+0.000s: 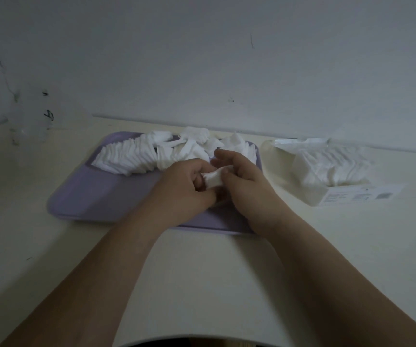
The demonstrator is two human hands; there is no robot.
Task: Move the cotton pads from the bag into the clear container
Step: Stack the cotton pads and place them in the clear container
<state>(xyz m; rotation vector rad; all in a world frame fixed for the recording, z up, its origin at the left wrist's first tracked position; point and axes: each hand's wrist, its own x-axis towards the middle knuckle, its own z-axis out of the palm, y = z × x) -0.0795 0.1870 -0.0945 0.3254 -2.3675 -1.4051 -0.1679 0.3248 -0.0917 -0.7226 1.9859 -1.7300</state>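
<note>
Cotton pads (137,156) lie fanned and heaped along the far side of a lilac tray (96,196) on the tabletop (202,271). Above the tray, the left hand (184,189) and right hand (244,181) together pinch a small stack (213,180) of pads with curled fingers. More pads fill the clear container (327,169), just right of the tray.

Cotton pads (137,156) lie on the tray (96,196), with the clear container (322,169) just right.

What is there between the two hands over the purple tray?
A white cotton pad, which the left hand and the right hand both pinch above the purple tray. The head view shows this.
</note>
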